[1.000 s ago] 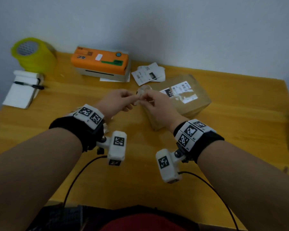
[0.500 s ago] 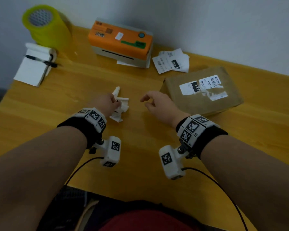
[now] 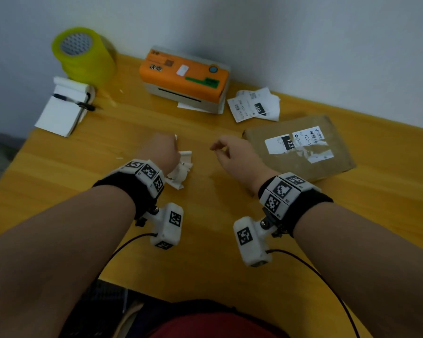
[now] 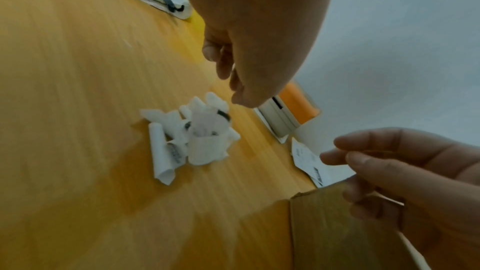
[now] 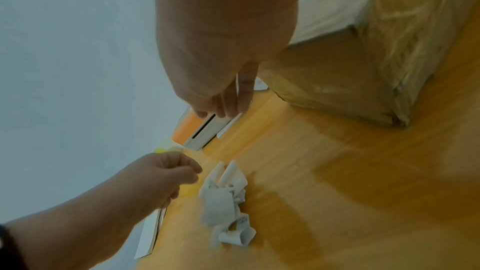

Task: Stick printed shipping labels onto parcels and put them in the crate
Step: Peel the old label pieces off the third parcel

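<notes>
A brown cardboard parcel [image 3: 327, 164] lies on the table at the right, with a printed label [image 3: 296, 142] stuck on its top. Loose printed labels [image 3: 254, 103] lie behind it, beside the orange label printer [image 3: 185, 79]. My left hand [image 3: 160, 152] hovers with curled fingers just above a pile of crumpled white backing paper [image 3: 181, 172] and holds nothing I can see. My right hand [image 3: 230, 154] floats beside the parcel's left edge, fingers loosely bent and empty. In the left wrist view the backing paper [image 4: 192, 137] lies under the left hand's fingertips [image 4: 223, 69].
A yellow tape roll [image 3: 83, 54] stands at the back left corner. A white notepad [image 3: 59, 113] with a black pen on it lies in front of the roll. The wooden table [image 3: 205, 264] ends close to my body. No crate is in view.
A second ago both hands pinched something together in front of the parcel. They have since parted: the left went to the scrap pile, the right stays by the parcel, empty.
</notes>
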